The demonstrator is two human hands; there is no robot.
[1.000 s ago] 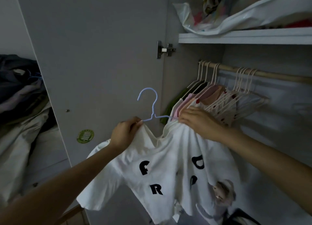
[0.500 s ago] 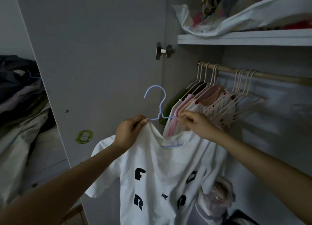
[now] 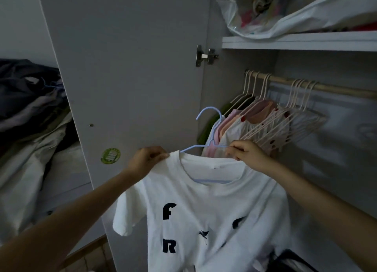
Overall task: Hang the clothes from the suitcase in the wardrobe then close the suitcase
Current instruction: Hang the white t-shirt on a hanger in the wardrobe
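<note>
White cotton T-shirt w/ black letters (image 3: 208, 216) on thin pale-blue wire hanger (image 3: 212, 129), below-left of wooden wardrobe rail (image 3: 326, 87). Left hand (image 3: 146, 159) pinched on shirt shoulder, right hand (image 3: 246, 152) pinched on hanger arm. Fabric soft, light, prob slides off; better hold hanger neck under hook.
</note>
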